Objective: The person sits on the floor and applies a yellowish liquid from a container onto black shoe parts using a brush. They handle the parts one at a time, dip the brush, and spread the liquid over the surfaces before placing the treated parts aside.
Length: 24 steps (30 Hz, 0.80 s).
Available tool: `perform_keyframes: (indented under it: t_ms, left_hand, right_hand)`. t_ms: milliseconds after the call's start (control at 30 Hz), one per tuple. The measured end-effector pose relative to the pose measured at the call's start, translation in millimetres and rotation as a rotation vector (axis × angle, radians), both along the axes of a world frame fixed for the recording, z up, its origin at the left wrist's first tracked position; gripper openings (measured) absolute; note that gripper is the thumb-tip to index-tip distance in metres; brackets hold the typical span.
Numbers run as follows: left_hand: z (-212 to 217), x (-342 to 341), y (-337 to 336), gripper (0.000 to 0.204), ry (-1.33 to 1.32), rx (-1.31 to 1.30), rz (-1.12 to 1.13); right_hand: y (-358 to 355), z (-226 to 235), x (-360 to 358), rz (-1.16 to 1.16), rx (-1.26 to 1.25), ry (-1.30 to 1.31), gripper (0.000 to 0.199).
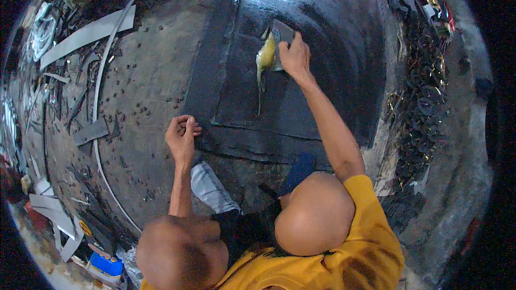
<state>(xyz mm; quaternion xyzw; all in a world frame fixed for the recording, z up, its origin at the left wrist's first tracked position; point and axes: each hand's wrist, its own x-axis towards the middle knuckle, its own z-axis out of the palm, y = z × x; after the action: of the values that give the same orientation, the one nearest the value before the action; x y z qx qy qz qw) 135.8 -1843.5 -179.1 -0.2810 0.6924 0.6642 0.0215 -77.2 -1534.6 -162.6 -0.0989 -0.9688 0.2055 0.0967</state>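
My right hand [295, 56] grips a flat grey spreader [283, 32] over a black sheet [301, 104]. A yellowish, sticky-looking smear [266, 53] lies along the spreader's left side, and a thin strand trails from it toward me over the sheet. Toward the far end the sheet's surface is wet and shiny, with curved streaks. My left hand [181, 133] hovers or rests by the near left corner of the sheet, its fingers loosely curled and apart, with nothing visible in them. Part of its palm is hidden.
My bare knees [317, 215] are bent close to the sheet's near edge. Along the right runs a heap of dark scraps [424, 102]. On the left lie a long pale strip [98, 91], a light grey flat piece [88, 37], small dark bits, and a blue packet [106, 264] at the lower left.
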Motion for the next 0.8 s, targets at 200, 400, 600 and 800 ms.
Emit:
perform_keyframes:
  t_ms: [200,400,600,800]
  left_hand:
    - [-1.0,-3.6,-0.4,0.015,-0.024,-0.044,0.031]
    - [-3.5,5.1,-8.6,0.016,-0.07,-0.074,0.061]
    - [-6.5,-1.3,-3.1,0.017,0.019,-0.037,0.028]
    - [-7.9,1.0,-3.8,0.017,0.041,-0.088,-0.011]
  right_hand:
    - [7.6,28.5,-80.1,0.468,0.105,-0.001,0.035]
    - [-19.0,16.5,99.1,0.532,-0.039,-0.091,0.04]
    - [-20.5,21.7,219.5,0.52,0.019,-0.068,0.041]
    - [-10.4,48.2,223.6,0.3,-0.245,-0.265,0.033]
